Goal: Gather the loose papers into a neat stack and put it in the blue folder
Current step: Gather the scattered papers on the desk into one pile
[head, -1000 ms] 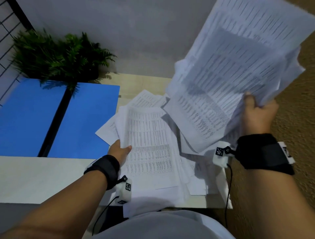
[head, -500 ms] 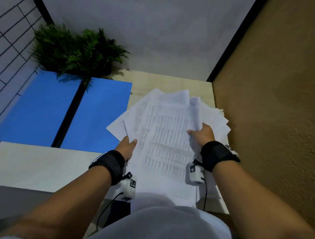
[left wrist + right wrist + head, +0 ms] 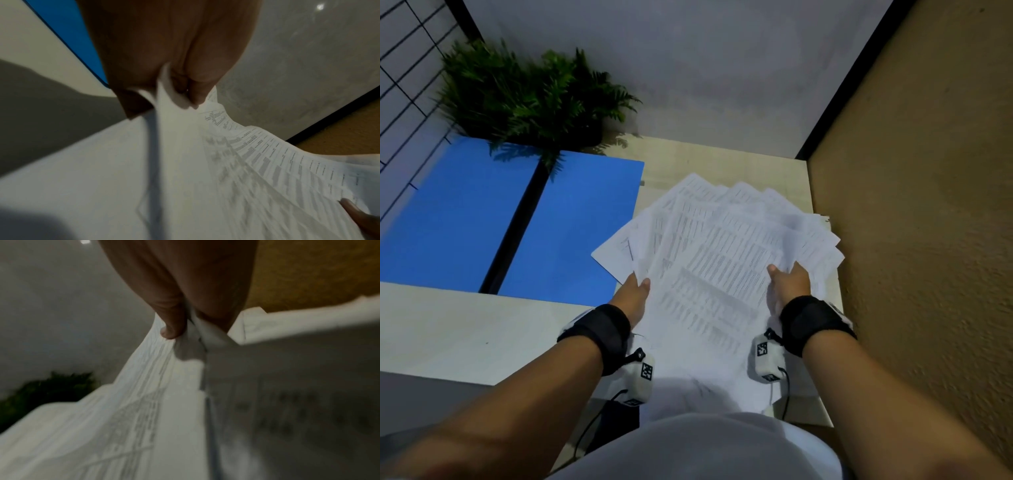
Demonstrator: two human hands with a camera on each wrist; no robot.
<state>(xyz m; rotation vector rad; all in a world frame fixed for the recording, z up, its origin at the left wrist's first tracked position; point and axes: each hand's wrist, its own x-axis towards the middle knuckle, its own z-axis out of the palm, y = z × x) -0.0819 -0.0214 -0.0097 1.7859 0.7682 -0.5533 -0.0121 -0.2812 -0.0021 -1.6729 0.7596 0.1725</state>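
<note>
A fanned, uneven pile of printed white papers (image 3: 715,260) lies over the right end of the table, held between both hands. My left hand (image 3: 635,291) pinches the pile's left edge, thumb on top; the left wrist view shows that hand (image 3: 185,91) with sheets (image 3: 226,162) bending under the thumb. My right hand (image 3: 787,281) grips the right edge, and up close the right hand (image 3: 179,327) squeezes the papers (image 3: 144,402) between thumb and fingers. The blue folder (image 3: 517,219) lies open and flat to the left of the pile, a black spine down its middle.
A green fern plant (image 3: 527,99) stands at the back, its fronds hanging over the folder's far edge. A brown textured wall (image 3: 928,205) runs close along the table's right side. Pale wooden tabletop (image 3: 465,332) shows in front of the folder.
My right hand brought its raised bundle of sheets down onto the pile on the table. Both hands now hold the combined pile by its sides, and its far corners have fanned out.
</note>
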